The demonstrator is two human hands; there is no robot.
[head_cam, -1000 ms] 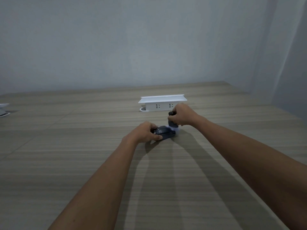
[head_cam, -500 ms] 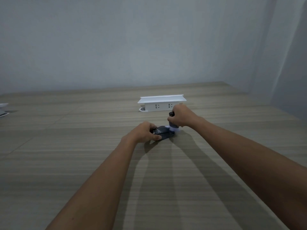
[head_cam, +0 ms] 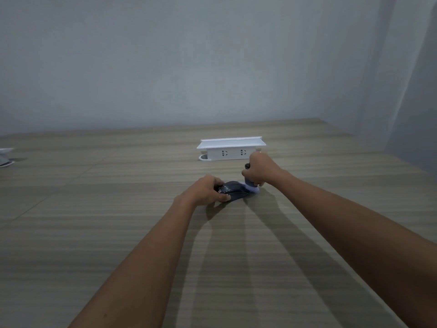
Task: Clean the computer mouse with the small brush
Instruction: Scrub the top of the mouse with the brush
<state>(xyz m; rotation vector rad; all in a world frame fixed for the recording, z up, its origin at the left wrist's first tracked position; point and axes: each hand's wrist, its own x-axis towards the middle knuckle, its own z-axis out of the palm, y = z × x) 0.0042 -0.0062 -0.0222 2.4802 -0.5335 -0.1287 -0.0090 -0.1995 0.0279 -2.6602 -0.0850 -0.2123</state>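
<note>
A dark computer mouse (head_cam: pixel 235 191) lies on the wooden table (head_cam: pixel 94 233) a little past the middle. My left hand (head_cam: pixel 207 190) grips its left side and holds it down. My right hand (head_cam: pixel 260 168) is closed around a small brush (head_cam: pixel 250 182) with a dark handle held upright. The pale bristles touch the mouse's right end and the table beside it. Most of the brush handle is hidden inside my fist.
A white power strip box (head_cam: pixel 230 149) with sockets stands just behind my right hand. A pale object (head_cam: pixel 6 157) lies at the far left edge of the table. A grey wall rises behind the table; the table's right edge runs diagonally.
My right hand with the brush has shifted slightly over the mouse's right end. My left hand stays on the mouse.
</note>
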